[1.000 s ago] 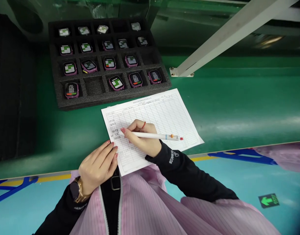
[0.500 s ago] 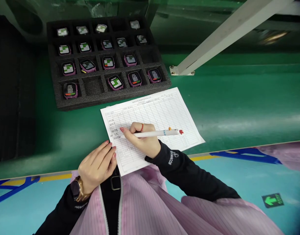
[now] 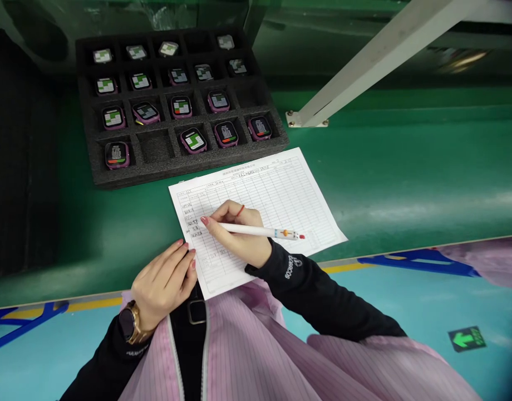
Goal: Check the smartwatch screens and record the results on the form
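Observation:
My right hand (image 3: 241, 231) grips a white pen (image 3: 256, 229) with a small red-tipped figure at its end. The pen's writing tip is hidden behind my fingers, over the left columns of a printed form (image 3: 289, 206). Handwriting fills part of the form's left side. My left hand (image 3: 164, 278) lies at the paper's lower left edge, fingers stretched out and fingertips touching or very near it. Beyond the paper, a black foam tray (image 3: 189, 166) holds several purple-cased smartwatches (image 3: 193, 140) in its compartments, most with lit screens.
A green mat (image 3: 385, 172) covers the bench. Behind the form, a white metal post (image 3: 364, 67) rises at a slant from a bolted foot. A dark object (image 3: 22, 167) stands at the far left. The bench's front edge runs just before my body.
My right hand has shifted slightly up and left over the form, and the pen has turned a little. The whole view has moved slightly. My left hand stays at the paper's edge.

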Available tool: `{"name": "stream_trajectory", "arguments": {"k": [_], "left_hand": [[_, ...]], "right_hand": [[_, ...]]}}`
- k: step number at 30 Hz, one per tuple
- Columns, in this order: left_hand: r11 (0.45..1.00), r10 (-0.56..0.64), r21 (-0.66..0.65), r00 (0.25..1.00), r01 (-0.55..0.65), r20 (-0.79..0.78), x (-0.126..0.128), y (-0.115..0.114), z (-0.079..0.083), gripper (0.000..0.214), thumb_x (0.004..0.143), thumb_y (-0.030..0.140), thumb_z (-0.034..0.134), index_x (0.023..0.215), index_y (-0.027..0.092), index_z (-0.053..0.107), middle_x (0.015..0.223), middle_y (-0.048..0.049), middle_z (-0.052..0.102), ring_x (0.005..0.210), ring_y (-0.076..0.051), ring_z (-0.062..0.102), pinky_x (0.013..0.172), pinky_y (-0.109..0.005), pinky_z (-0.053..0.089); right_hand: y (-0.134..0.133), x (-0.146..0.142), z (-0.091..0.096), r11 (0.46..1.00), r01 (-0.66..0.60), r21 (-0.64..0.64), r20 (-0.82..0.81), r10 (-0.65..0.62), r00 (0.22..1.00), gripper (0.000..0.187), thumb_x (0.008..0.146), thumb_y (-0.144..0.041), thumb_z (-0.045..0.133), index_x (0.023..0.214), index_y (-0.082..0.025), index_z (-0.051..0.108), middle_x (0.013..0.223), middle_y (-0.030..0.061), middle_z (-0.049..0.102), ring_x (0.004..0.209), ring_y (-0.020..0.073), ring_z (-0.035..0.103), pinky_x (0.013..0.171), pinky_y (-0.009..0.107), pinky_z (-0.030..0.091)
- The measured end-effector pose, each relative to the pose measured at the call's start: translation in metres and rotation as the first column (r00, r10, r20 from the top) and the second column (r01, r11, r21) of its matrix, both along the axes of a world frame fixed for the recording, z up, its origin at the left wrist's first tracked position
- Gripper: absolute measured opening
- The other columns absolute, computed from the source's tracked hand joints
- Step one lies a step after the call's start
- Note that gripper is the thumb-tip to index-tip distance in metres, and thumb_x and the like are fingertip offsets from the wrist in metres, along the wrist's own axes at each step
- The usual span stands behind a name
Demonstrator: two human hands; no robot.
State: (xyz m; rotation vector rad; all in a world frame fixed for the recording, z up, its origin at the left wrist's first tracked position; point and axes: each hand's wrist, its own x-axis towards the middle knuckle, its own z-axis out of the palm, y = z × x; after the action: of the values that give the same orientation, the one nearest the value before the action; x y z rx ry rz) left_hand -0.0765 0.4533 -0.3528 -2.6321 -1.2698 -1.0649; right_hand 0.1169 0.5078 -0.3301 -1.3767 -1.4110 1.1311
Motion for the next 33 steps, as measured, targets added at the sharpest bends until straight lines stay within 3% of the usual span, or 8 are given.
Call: {"name": "stream_trajectory", "arguments": {"k": [6, 26, 33], "left_hand": [[1.0, -0.001, 0.006, 1.0, 0.001, 0.002, 0.0, 0.0002, -0.0002, 0.027, 0.079, 0.005, 0.078, 0.106, 0.008, 0.073, 0.103, -0.0089, 0.079, 0.099, -0.023, 0.076, 0.084, -0.03, 0.061], [1.0, 0.009, 0.015, 1.0, -0.009, -0.004, 0.0004, 0.0005, -0.0005, 0.027, 0.081, 0.006, 0.077, 0.107, 0.01, 0.072, 0.103, -0.0079, 0.079, 0.099, -0.023, 0.076, 0.084, -0.029, 0.061], [1.0, 0.014, 0.02, 1.0, -0.013, -0.007, 0.0013, 0.0009, 0.0011, 0.026, 0.081, 0.005, 0.076, 0.106, 0.01, 0.072, 0.102, -0.0078, 0.079, 0.097, -0.023, 0.077, 0.083, -0.029, 0.061]], "right_hand": [[-0.0004, -0.0004, -0.0025, 0.999, 0.001, 0.032, 0.034, -0.002, 0.999, 0.034, 0.088, -0.039, 0.068, 0.064, -0.021, 0.052, 0.054, -0.0031, 0.054, 0.048, 0.0102, 0.045, 0.047, 0.025, 0.036], [0.0012, 0.0017, -0.0017, 0.998, -0.033, 0.062, 0.09, 0.027, 0.996, 0.039, 0.092, -0.044, 0.065, 0.064, -0.021, 0.049, 0.053, -0.0039, 0.049, 0.048, 0.0109, 0.045, 0.049, 0.025, 0.038], [0.0021, 0.0026, -0.0018, 0.998, -0.048, 0.03, 0.048, 0.047, 0.998, 0.036, 0.094, -0.047, 0.064, 0.072, -0.021, 0.054, 0.059, -0.002, 0.057, 0.052, 0.0117, 0.051, 0.051, 0.025, 0.04]]}}
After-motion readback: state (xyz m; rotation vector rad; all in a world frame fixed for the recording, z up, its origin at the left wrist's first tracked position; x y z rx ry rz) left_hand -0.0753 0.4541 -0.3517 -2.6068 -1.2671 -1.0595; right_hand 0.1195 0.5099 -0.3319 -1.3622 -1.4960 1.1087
